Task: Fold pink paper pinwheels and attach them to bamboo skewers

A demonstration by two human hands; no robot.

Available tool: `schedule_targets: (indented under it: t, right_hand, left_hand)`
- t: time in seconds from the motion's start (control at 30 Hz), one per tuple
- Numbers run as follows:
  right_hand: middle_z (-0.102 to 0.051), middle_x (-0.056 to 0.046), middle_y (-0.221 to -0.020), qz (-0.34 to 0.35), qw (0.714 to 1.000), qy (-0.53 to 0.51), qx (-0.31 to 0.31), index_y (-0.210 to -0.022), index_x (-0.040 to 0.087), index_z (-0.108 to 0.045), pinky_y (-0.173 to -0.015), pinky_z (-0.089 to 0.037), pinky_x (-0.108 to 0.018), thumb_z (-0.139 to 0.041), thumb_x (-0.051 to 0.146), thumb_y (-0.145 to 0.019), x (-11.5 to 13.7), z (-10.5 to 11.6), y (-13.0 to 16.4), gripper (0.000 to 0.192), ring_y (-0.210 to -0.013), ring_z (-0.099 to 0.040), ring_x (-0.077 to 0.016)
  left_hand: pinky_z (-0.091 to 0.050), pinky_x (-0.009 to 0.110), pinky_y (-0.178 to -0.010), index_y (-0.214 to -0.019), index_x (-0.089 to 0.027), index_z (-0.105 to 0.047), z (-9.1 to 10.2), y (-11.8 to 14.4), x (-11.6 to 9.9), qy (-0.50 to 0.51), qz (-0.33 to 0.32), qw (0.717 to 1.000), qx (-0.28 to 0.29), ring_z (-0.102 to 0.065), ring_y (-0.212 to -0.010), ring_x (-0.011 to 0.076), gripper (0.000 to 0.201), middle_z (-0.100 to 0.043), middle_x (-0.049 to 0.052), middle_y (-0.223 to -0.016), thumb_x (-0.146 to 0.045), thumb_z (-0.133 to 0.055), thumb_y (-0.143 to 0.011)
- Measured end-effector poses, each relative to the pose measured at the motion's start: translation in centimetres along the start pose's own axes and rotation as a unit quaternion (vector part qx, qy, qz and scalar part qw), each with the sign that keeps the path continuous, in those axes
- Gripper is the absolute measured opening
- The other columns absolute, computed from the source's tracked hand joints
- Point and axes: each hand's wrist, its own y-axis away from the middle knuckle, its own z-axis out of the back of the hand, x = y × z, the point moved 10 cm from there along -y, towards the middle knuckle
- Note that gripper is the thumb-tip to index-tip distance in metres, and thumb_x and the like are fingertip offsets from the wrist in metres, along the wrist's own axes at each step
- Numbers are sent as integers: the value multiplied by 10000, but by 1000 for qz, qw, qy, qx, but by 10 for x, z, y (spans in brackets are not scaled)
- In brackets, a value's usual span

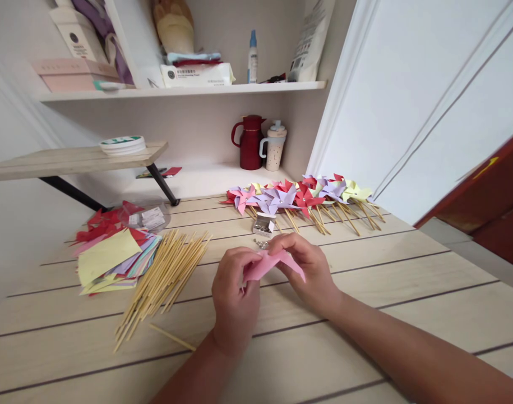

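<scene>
A wood-plank table (407,244) with dark seams is carrying everything here. Toward its far right side, a long heap of finished paper pinwheels (281,199) is lying in lilac, red, pink and pale yellow, most of their sticks pointing toward the person. On the left, a pile of thin wooden sticks (166,275) is fanning out loosely, and just beside it a stack of coloured paper sheets (109,252) is sitting with a yellow one uppermost.

In the middle, just above the table, the left hand (236,292) is pinching one side of a pink paper piece (273,265), while the right hand (309,275) is gripping the other; neither is free. An uneven pull between them could be tearing the paper or creasing it in the wrong place, and a knuckle straying forward could be scattering the small items lying just beyond.

The pink piece itself is looking plain, matte and thin, rising to a bent peak, with one pointed flap hanging toward the right; its underside is not showing.

Behind it, a small open box (266,217) is standing near the pinwheels, and tiny metallic fasteners (261,244) are lying loose between box and hands.
</scene>
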Motion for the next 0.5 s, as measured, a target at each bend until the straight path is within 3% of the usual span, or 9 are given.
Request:
schedule_targets:
  t: [0.37,0.5]
  right_hand:
    - [-685,-35,-821,8,1000,10,2,-895,240,-602,-692,-541,-326,-637,228,-902,0,1,1,37,-786,-671,-198]
    - [-688,-25,-841,15,1000,17,-6,-915,246,-623,-691,-530,-307,-649,214,-896,0,2,2,45,-798,-666,-188]
  left_hand:
    - [-530,307,-746,-925,-239,-665,1,-6,-10,-29,-32,998,36,-644,-854,171,266,-671,32,-908,-8,-568,-837]
    - [-527,304,-739,-922,-233,-648,2,-6,-9,-16,-27,999,24,-637,-854,169,251,-659,28,-891,-14,-564,-836]
